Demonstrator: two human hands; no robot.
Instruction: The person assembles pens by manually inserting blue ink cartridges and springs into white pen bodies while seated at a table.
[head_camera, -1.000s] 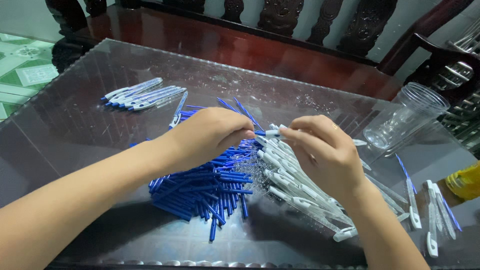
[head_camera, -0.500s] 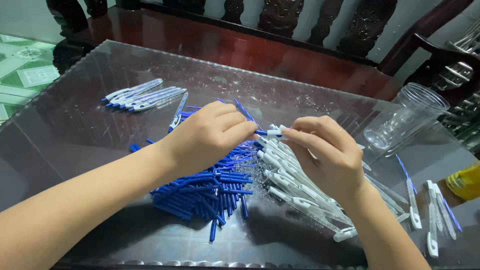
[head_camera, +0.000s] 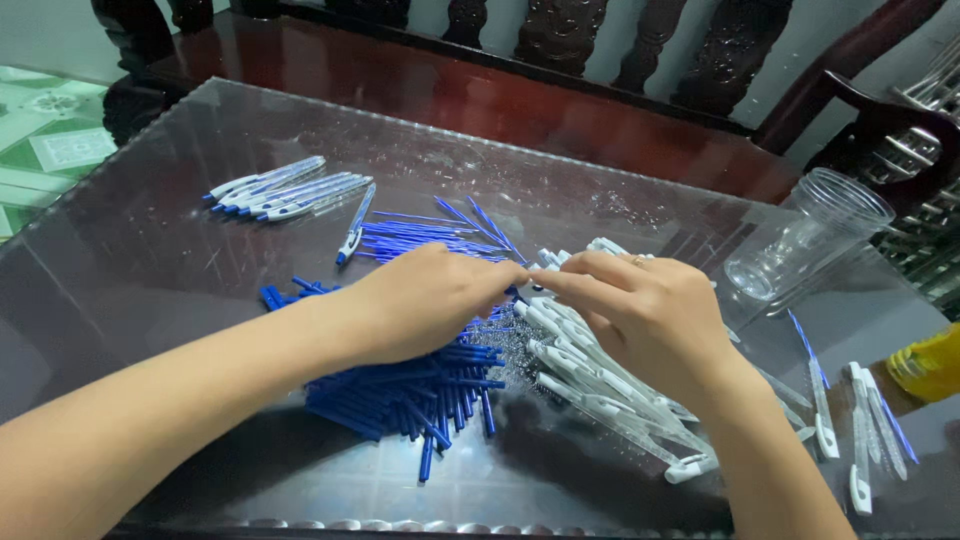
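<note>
We see a dark glass-topped table (head_camera: 150, 250) filling most of the view, with a carved dark wooden bench (head_camera: 560, 60) beyond its far edge. Toward the middle of the table, closer to the near edge, lies a heap of blue pen barrels (head_camera: 400, 395), partly under the left forearm. Just right of it, touching it, a pile of white pen casings (head_camera: 610, 390) fans out toward the near right corner. Beyond the hands, a loose spread of thin blue refills (head_camera: 425, 232) lies flat on the glass. Near the far left part of the table a neat row of assembled white-and-blue pens (head_camera: 285, 190) lies side by side, with one more pen (head_camera: 353, 228) slanting just beside it. By the right edge a clear plastic cup (head_camera: 805, 235) lies tilted on its side, and a few finished pens (head_camera: 860, 430) rest near the right corner, next to a yellow object (head_camera: 930, 365) cut off by the frame.

Our left hand (head_camera: 425, 305) is curled, fingertips pinched together. Our right hand (head_camera: 645, 310) is likewise closed to a pinch, meeting the left over the piles. Between the two sets of fingertips sits a small pen part (head_camera: 527, 290); which kind we cannot tell, since the fingers hide most of it.
</note>
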